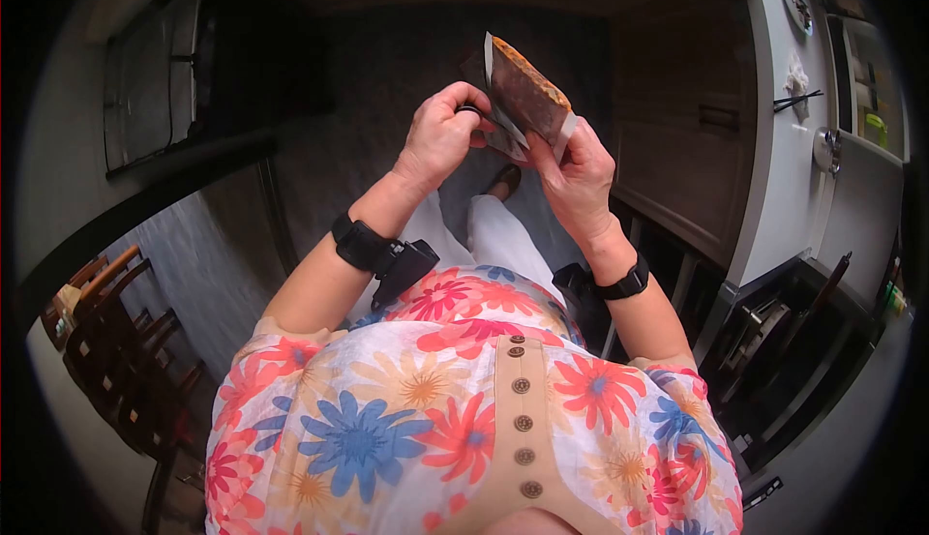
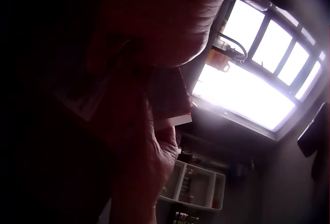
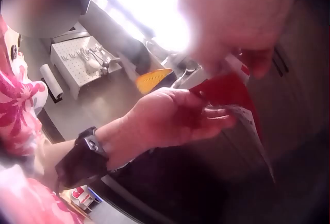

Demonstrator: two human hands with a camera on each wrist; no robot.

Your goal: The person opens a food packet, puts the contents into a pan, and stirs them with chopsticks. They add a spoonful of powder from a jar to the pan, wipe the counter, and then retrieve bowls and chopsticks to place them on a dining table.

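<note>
At chest height, left hand [image 1: 440, 138] and right hand [image 1: 579, 179] pinch a packet [image 1: 523, 95].

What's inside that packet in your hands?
Its contents are hidden. The packet shows only a dark red-brown outside with an orange top edge; the left hand and right hand pinch it, covering its lower part.
</note>
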